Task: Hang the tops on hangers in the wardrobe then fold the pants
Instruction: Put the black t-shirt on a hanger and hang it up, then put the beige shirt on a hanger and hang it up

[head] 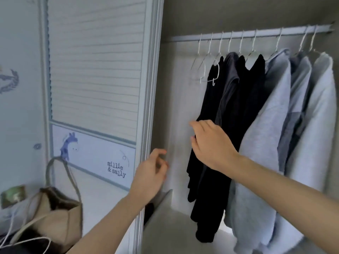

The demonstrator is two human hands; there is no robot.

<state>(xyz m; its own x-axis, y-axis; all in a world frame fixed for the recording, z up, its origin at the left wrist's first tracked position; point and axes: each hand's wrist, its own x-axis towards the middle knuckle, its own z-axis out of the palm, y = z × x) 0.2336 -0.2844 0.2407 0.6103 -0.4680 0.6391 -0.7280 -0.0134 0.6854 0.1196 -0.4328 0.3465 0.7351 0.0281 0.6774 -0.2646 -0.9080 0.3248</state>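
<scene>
Several tops hang on white hangers from the wardrobe rail point(256, 33): black tops point(225, 110) on the left, grey tops point(271, 116) on the right. Empty white hangers point(203, 70) hang at the rail's left end. My right hand point(211, 143) reaches to the left edge of the black tops, fingers loosely bent, holding nothing that I can see. My left hand point(152, 173) hovers by the wardrobe door edge point(148, 107), fingers loosely curled and empty. No pants are in view.
The slatted sliding door point(95, 70) stands to the left of the opening. A tan bag point(60, 213) with long handles sits at the lower left, with white cords beside it. The wardrobe floor point(174, 226) lies below the clothes.
</scene>
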